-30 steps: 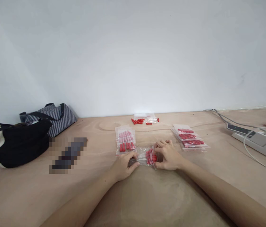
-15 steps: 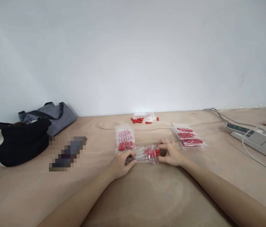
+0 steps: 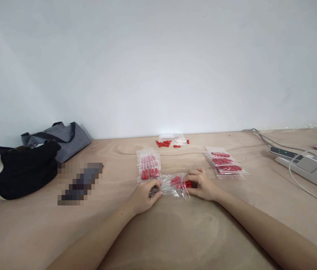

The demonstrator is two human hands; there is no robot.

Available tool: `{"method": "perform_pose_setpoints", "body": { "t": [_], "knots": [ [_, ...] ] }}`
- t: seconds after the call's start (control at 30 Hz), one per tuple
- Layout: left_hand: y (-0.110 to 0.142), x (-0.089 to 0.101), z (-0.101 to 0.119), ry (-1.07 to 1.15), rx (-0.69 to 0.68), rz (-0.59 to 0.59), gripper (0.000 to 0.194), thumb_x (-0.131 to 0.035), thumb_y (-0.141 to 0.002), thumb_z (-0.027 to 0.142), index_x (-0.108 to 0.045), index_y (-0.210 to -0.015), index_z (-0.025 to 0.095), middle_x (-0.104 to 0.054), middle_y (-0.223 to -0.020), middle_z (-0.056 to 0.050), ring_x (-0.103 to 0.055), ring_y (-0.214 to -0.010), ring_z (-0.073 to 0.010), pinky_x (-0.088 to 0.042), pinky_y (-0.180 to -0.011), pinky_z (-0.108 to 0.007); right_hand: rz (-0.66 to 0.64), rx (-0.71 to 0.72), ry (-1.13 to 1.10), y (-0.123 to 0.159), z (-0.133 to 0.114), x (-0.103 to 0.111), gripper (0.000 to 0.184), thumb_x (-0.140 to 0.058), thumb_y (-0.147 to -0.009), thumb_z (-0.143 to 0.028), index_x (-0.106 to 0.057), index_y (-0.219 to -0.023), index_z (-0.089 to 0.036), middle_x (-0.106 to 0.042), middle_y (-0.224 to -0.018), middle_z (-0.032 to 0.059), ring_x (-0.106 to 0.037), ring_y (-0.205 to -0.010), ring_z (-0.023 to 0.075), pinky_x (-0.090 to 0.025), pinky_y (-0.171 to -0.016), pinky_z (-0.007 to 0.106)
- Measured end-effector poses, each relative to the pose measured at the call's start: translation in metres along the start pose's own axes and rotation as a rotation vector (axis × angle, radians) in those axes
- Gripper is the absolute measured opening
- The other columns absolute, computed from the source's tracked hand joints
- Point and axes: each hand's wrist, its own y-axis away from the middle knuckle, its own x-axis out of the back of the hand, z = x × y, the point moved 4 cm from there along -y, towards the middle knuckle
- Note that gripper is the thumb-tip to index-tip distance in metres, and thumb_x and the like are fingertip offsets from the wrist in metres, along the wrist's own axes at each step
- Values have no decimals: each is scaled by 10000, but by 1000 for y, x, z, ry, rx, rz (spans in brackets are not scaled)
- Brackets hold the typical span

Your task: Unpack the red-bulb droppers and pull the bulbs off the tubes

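Note:
A small clear zip bag (image 3: 173, 184) with several red capsule-shaped pieces lies flat on the wooden table (image 3: 175, 232), held between both hands. My left hand (image 3: 144, 195) pinches its left end with closed fingers. My right hand (image 3: 203, 184) grips its right end, fingers curled over the red pieces. Just beyond my left hand lies a pile of filled bags (image 3: 148, 168). Another pile of filled bags (image 3: 226, 163) lies to the right of my right hand. Loose red pieces (image 3: 165, 143) and an empty clear bag (image 3: 175, 138) lie farther back near the wall.
Two handbags, a black and white one (image 3: 14, 168) and a striped one (image 3: 59, 138), sit at the left. A blurred dark object (image 3: 79, 183) lies beside them. A power strip (image 3: 304, 165) with cables lies at the right. A white wall rises behind the table.
The bag has been flattened and stretched between my hands; my right hand slid slightly right and down along it. My left hand has barely moved.

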Motion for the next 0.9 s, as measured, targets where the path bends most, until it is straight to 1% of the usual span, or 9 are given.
{"method": "perform_pose_setpoints", "body": {
  "t": [0.07,0.23,0.37,0.47,0.53,0.6,0.7,0.8,0.9],
  "knots": [
    [0,1,-2,3,4,2,62,-503,-752,240,-523,-787,193,-648,-923,-43,-590,-907,-188,-449,-763,-299,-6,26,-32,0,1,4,190,-569,-744,-376,-622,-876,-250,-599,-833,15,-536,-820,167,-330,-800,343],
    [3,10,-9,-23,17,15,47,-502,-746,234,-513,-767,194,-647,-895,-38,-591,-909,-186,-448,-784,-304,-29,-17,-99,7,16,24,154,-559,-735,-342,-607,-733,-196,-586,-723,10,-532,-665,133,-393,-600,251],
    [5,15,-8,-62,-13,30,53,-498,-735,216,-516,-779,193,-635,-903,-44,-583,-896,-185,-450,-788,-317,-3,-46,-6,11,23,28,174,-590,-710,-355,-581,-802,-208,-600,-777,5,-545,-738,150,-385,-739,317],
    [4,15,-4,-70,-89,51,97,-491,-729,194,-534,-816,194,-620,-951,-54,-563,-914,-182,-438,-816,-328,29,-52,26,8,19,19,265,-614,-688,-396,-550,-866,-211,-606,-853,16,-545,-816,175,-357,-807,361],
    [4,13,-3,-57,-116,36,151,-481,-734,182,-545,-869,196,-617,-984,-56,-558,-934,-176,-433,-834,-325,24,-28,12,4,14,11,204,-584,-723,-370,-547,-846,-211,-608,-845,14,-546,-808,167,-352,-818,362],
    [4,12,-4,-44,-114,13,183,-472,-743,179,-551,-907,200,-621,-1002,-53,-563,-942,-170,-434,-841,-318,14,-4,-16,1,12,7,114,-538,-762,-320,-555,-796,-212,-609,-808,7,-549,-777,151,-362,-805,341],
    [4,11,-6,-39,-100,1,173,-470,-754,186,-565,-898,205,-627,-1018,-48,-573,-943,-168,-441,-839,-314,2,-10,-43,2,17,11,86,-513,-762,-272,-558,-728,-208,-605,-744,-1,-549,-705,134,-399,-708,282],
    [4,12,-8,-44,-90,8,157,-478,-753,189,-575,-875,202,-634,-1012,-47,-582,-931,-168,-447,-831,-313,3,-49,-5,7,30,21,74,-513,-726,-243,-543,-672,-203,-593,-678,-8,-538,-631,126,-401,-616,252],
    [3,14,-8,-55,-82,21,137,-483,-754,194,-581,-850,199,-642,-990,-46,-589,-911,-163,-452,-823,-306,70,-139,85,10,42,28,81,-512,-685,-233,-516,-610,-203,-571,-606,-15,-521,-577,129,-387,-570,253]
  ]
}}
